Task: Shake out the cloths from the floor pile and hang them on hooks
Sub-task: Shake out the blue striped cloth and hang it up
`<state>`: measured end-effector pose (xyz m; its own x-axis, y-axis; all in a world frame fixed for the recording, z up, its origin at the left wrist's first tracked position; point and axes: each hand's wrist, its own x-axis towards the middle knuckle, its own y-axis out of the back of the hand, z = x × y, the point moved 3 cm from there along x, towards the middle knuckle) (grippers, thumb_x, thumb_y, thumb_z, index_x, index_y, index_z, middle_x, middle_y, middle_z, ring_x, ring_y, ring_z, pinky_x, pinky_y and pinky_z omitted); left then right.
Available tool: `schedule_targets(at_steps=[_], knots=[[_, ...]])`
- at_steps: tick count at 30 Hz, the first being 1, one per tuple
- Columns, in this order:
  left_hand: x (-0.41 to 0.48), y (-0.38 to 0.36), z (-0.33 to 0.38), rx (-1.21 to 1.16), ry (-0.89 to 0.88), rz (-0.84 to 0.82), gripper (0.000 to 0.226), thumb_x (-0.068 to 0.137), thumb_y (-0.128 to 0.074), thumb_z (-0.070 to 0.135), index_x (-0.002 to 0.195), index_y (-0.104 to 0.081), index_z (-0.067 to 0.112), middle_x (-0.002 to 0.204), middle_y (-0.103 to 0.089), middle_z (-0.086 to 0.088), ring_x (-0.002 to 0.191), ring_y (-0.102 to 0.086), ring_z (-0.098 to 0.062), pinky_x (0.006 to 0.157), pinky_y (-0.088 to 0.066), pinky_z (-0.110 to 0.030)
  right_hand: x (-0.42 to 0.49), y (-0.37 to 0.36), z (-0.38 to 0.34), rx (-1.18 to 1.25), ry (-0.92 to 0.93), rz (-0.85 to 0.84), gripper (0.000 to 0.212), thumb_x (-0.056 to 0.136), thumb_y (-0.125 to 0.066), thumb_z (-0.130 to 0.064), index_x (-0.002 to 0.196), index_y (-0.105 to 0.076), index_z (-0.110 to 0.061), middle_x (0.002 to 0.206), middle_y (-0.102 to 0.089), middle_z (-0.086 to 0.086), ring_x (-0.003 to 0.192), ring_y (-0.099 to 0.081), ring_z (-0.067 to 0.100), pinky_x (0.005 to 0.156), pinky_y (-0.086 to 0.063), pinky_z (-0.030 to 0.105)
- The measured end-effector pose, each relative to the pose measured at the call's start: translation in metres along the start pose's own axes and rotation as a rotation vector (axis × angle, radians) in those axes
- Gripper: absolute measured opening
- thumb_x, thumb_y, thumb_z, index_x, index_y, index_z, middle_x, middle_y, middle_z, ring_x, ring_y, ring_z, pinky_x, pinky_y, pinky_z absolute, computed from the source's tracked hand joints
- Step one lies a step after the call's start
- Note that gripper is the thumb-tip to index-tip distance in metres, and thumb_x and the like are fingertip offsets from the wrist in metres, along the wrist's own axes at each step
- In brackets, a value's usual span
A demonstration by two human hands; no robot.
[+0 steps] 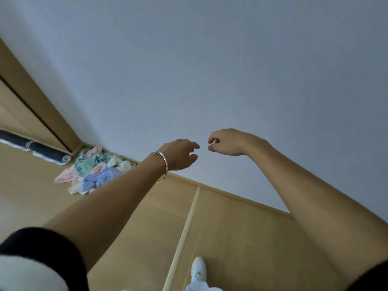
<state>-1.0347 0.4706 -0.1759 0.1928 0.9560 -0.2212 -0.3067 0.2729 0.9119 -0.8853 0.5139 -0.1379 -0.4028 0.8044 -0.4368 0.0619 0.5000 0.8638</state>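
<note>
Your left hand (180,154) and right hand (228,142) hover loosely curled, holding nothing, before the wall (210,59). Cloths (94,171) lie crumpled on the floor (31,196): striped blue, green, pink.

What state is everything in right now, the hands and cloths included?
Left hand: raised, fingers relaxed, empty.
Right hand: raised, fingers loosely curled, nothing seen in it.
Pastel striped cloths: crumpled in a heap on the tan wooden floor.
Dark rolled mat: rolled up, lying on its side.

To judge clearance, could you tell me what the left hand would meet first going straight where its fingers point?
Probably the right hand, a small gap from the left hand; if depths differ, the wall behind.
</note>
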Motion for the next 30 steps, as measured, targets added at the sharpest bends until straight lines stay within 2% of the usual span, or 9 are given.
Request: schedule_targets(at_steps=[5, 10, 14, 21, 26, 30], knots=[[-0.016, 0.000, -0.081, -0.078, 0.213, 0.047, 0.039, 0.095, -0.045, 0.032, 0.133, -0.048, 0.026, 0.126, -0.058, 0.005, 0.117, -0.052, -0.017, 0.099, -0.042, -0.036, 0.078, -0.004, -0.059, -0.096, 0.155, -0.118, 0.034, 0.095, -0.047, -0.036, 0.127, -0.054, -0.024, 0.131, -0.054, -0.002, 0.113, -0.052, 0.018, 0.095, -0.044, 0.036], [-0.070, -0.002, -0.199, -0.159, 0.506, 0.106, 0.036, 0.094, -0.046, 0.028, 0.128, -0.054, 0.021, 0.124, -0.061, -0.001, 0.114, -0.055, -0.022, 0.094, -0.045, -0.035, 0.140, -0.034, -0.182, -0.239, 0.410, -0.272, 0.036, 0.097, -0.045, -0.030, 0.130, -0.053, -0.016, 0.134, -0.053, 0.002, 0.118, -0.050, 0.021, 0.094, -0.042, 0.034], [-0.099, 0.000, -0.283, -0.230, 0.645, 0.115, 0.035, 0.096, -0.045, 0.026, 0.129, -0.054, 0.019, 0.126, -0.059, -0.003, 0.115, -0.055, -0.024, 0.090, -0.041, -0.028, 0.180, -0.069, -0.287, -0.374, 0.591, -0.349, 0.036, 0.096, -0.045, -0.030, 0.128, -0.055, -0.014, 0.132, -0.054, 0.006, 0.116, -0.052, 0.024, 0.096, -0.044, 0.037], [-0.112, 0.027, -0.434, -0.298, 0.730, 0.116, 0.040, 0.095, -0.045, 0.029, 0.135, -0.048, 0.023, 0.131, -0.057, -0.002, 0.118, -0.053, -0.025, 0.096, -0.044, -0.034, 0.273, -0.086, -0.418, -0.417, 0.583, -0.372, 0.034, 0.095, -0.047, -0.029, 0.119, -0.061, -0.008, 0.122, -0.061, 0.009, 0.106, -0.058, 0.026, 0.088, -0.046, 0.038], [-0.119, 0.049, -0.520, -0.313, 0.789, 0.141, 0.040, 0.094, -0.047, 0.029, 0.134, -0.048, 0.021, 0.126, -0.060, -0.003, 0.114, -0.056, -0.025, 0.092, -0.044, -0.033, 0.327, -0.098, -0.470, -0.423, 0.529, -0.393, 0.036, 0.094, -0.046, -0.027, 0.120, -0.061, -0.007, 0.122, -0.062, 0.012, 0.107, -0.058, 0.028, 0.089, -0.047, 0.039], [-0.113, 0.052, -0.563, -0.329, 0.811, 0.142, 0.039, 0.094, -0.047, 0.030, 0.132, -0.049, 0.022, 0.123, -0.062, -0.003, 0.112, -0.056, -0.025, 0.090, -0.045, -0.033, 0.369, -0.112, -0.497, -0.466, 0.519, -0.451, 0.034, 0.095, -0.046, -0.027, 0.120, -0.060, -0.009, 0.122, -0.060, 0.010, 0.106, -0.057, 0.026, 0.081, -0.044, 0.035]])
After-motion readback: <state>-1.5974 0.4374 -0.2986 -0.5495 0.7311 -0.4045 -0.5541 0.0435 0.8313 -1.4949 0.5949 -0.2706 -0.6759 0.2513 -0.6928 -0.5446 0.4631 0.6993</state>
